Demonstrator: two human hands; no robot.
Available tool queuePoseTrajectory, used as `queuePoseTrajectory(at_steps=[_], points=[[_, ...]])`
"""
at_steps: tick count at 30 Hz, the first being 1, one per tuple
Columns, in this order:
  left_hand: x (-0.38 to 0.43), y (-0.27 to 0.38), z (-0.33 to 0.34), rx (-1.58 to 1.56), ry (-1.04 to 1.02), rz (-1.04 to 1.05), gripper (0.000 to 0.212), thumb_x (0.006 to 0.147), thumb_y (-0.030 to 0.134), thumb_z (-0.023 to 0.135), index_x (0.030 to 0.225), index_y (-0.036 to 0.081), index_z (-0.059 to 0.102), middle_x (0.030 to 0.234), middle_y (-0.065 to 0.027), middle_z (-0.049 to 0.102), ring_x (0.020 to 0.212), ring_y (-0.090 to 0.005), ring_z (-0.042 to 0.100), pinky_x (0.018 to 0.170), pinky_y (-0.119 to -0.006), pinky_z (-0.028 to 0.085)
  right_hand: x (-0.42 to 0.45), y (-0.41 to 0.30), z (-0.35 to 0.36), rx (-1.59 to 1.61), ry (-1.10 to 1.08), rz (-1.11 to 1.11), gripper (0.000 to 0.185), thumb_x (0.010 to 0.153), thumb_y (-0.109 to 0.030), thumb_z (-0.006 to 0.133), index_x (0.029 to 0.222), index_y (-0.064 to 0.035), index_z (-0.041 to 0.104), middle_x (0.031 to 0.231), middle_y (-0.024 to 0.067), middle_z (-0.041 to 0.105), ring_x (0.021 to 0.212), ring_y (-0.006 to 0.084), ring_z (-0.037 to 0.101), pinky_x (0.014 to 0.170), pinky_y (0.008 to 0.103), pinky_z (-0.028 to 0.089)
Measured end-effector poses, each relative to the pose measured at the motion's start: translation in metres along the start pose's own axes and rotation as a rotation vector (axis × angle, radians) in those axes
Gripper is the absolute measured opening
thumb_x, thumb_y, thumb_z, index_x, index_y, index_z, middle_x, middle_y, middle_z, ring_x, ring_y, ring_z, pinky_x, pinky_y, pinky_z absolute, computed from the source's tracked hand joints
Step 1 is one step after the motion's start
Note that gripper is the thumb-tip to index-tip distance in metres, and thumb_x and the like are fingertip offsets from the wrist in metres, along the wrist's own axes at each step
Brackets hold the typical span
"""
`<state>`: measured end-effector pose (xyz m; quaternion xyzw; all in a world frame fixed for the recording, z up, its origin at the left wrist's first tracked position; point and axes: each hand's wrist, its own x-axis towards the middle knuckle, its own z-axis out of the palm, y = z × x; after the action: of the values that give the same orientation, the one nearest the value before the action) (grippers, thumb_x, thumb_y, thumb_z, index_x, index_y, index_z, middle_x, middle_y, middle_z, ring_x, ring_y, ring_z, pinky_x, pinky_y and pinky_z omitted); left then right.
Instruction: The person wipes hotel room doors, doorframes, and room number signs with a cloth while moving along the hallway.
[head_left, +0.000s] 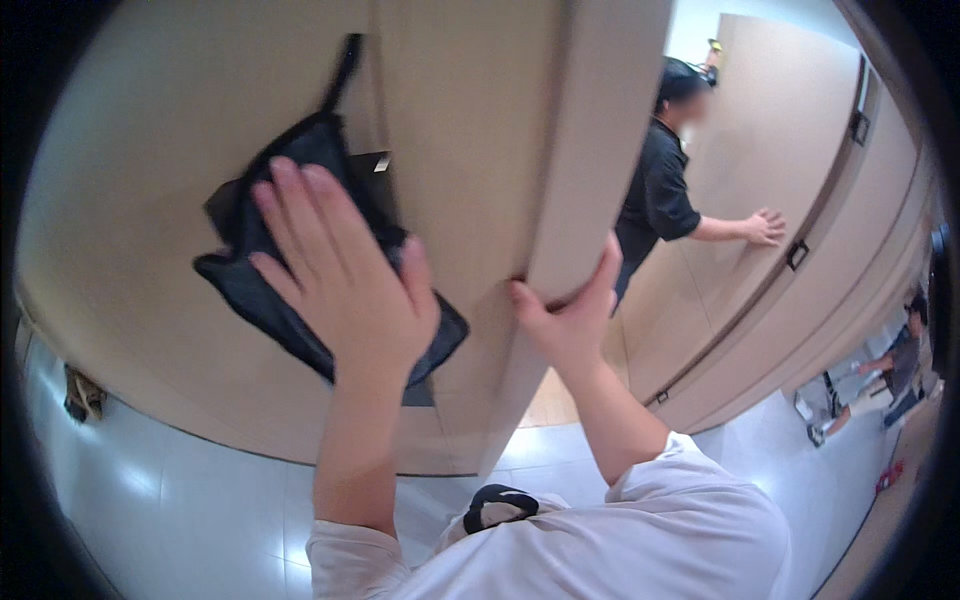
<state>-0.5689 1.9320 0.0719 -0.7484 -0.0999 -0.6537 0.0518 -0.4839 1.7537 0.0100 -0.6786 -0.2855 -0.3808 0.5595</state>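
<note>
My left hand lies flat on a dark cloth with black edging, pressing it against a light wood-grain panel. A black loop or strap sticks up from the cloth's top corner. Partly covered by the cloth is a dark flat piece with a small white mark; what it is I cannot tell. My right hand grips the thick vertical edge of the panel, with the thumb on the near face and the fingers wrapped around the far side.
Beyond the edge, a person in a dark shirt rests a hand on another wood panel with dark metal fittings. Further people are at far right. Shiny grey floor tiles lie below; a brown object sits at left.
</note>
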Motion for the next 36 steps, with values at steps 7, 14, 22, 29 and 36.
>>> queuePoseTrajectory(at_steps=[7, 14, 22, 29, 36], points=[[0.026, 0.015, 0.011, 0.026, 0.129, -0.002, 0.061, 0.096, 0.032, 0.041, 0.149, 0.003, 0.03, 0.15, -0.0184, 0.036, 0.139, -0.0414, 0.032, 0.104, -0.065, 0.026, -0.009, 0.003, 0.004, 0.018, -0.039, -0.016, 0.102, 0.065, -0.019, 0.083, 0.144, 0.0005, 0.022, 0.127, 0.0237, 0.052, 0.111, 0.0342, 0.059, 0.092, 0.0391, 0.049], [0.041, 0.032, 0.023, 0.154, 0.223, 0.022, 0.049, 0.099, 0.028, 0.045, 0.138, -0.002, 0.043, 0.137, -0.0242, 0.048, 0.128, -0.045, 0.043, 0.105, -0.053, 0.035, -0.012, 0.025, 0.0, 0.088, -0.097, -0.064, 0.109, 0.064, -0.018, 0.085, 0.147, 0.004, 0.017, 0.147, 0.0297, 0.032, 0.132, 0.0418, 0.042, 0.104, 0.0421, 0.041], [0.007, 0.044, 0.031, 0.231, 0.242, 0.046, 0.055, 0.1, 0.032, 0.047, 0.142, -0.002, 0.035, 0.144, -0.0258, 0.039, 0.133, -0.0425, 0.037, 0.107, -0.051, 0.033, -0.044, 0.05, -0.016, 0.228, -0.255, -0.108, 0.108, 0.07, -0.007, 0.078, 0.15, 0.004, 0.006, 0.153, 0.0313, 0.017, 0.14, 0.0464, 0.025, 0.113, 0.0454, 0.027], [-0.023, 0.006, 0.032, 0.386, 0.222, -0.027, 0.063, 0.1, 0.034, 0.045, 0.143, -0.009, 0.031, 0.147, -0.0293, 0.034, 0.135, -0.045, 0.035, 0.111, -0.051, 0.029, -0.068, 0.06, -0.067, 0.341, -0.732, -0.057, 0.095, 0.076, -0.008, 0.069, 0.15, 0.0039, 0.011, 0.153, 0.0312, 0.018, 0.141, 0.045, 0.023, 0.115, 0.0414, 0.025], [-0.055, 0.034, 0.04, 0.32, 0.113, -0.197, 0.071, 0.086, 0.014, 0.06, 0.143, -0.011, 0.027, 0.146, -0.0321, 0.031, 0.136, -0.0483, 0.029, 0.112, -0.053, 0.025, -0.208, 0.159, -0.178, 0.174, -1.341, 0.199, 0.076, 0.081, -0.015, 0.066, 0.144, 0.0034, 0.028, 0.146, 0.0274, 0.035, 0.137, 0.0401, 0.034, 0.114, 0.0413, 0.029]])
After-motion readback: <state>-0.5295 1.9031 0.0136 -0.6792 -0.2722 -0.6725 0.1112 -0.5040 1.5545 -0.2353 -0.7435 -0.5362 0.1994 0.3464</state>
